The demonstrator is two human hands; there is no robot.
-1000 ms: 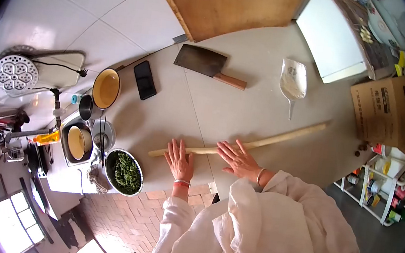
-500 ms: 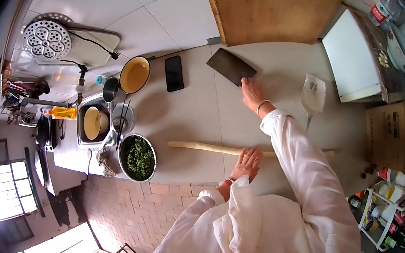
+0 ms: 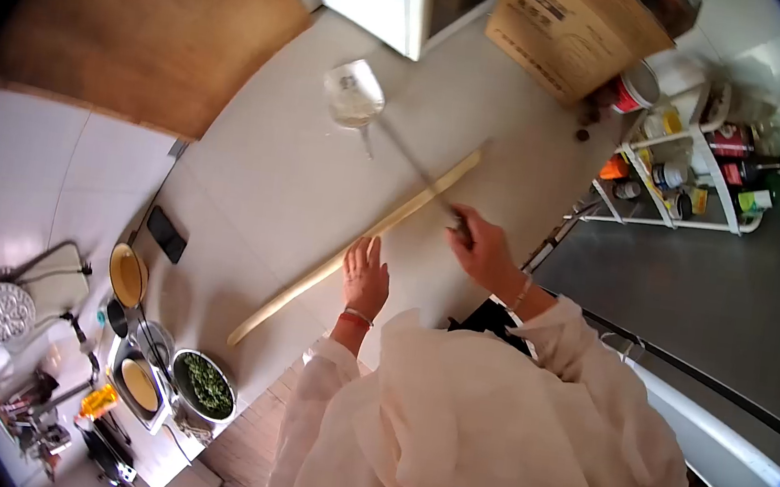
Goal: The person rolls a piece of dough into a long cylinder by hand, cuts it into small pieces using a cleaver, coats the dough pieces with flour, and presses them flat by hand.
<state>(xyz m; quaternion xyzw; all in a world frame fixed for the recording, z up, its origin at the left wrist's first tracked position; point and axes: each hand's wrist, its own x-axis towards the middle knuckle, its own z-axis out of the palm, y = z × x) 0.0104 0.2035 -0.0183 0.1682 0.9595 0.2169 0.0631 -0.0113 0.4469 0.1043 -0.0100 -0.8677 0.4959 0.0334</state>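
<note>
A long pale dough rope (image 3: 309, 280) lies across the light counter. My left hand (image 3: 366, 279) rests on its middle, fingers stretched out and holding nothing. To the right, my right hand (image 3: 487, 252) is wrapped round the handle of a cleaver (image 3: 409, 157). The blade is seen nearly edge-on, blurred, and crosses over the dough rope near its far end. Beyond the blade's tip lies a clear scoop (image 3: 354, 93) with white powder in it.
At the lower left are a bowl of chopped greens (image 3: 206, 384), a yellow bowl (image 3: 128, 274), a phone (image 3: 166, 234) and a sink. A cardboard box (image 3: 568, 33) and a bottle rack (image 3: 687, 172) stand at the upper right.
My right hand has lifted the cleaver from the counter's back and brought it over the dough's right part. My left hand still touches the dough. The view has turned toward the right.
</note>
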